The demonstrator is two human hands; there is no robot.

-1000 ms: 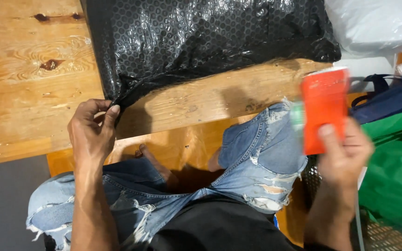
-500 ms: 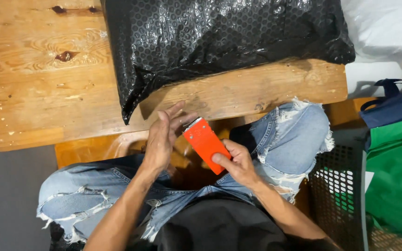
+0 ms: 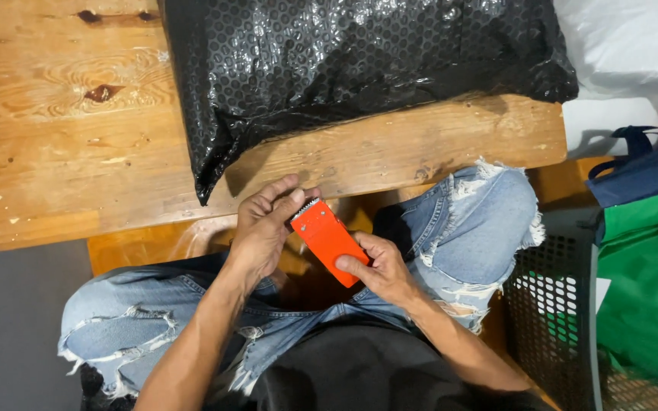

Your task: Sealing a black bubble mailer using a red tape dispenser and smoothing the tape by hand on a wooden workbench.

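The left hand (image 3: 262,228) pinches the toothed upper end of the orange tape dispenser (image 3: 330,240) — held over the lap, just below the edge of the wooden bench (image 3: 70,152); the right hand (image 3: 381,270) grips its lower end; the black bubble mailer (image 3: 359,68) lies on the bench above.

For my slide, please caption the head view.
Both hands, left hand and right hand, hold an orange serrated-edged tape dispenser below a wooden table.
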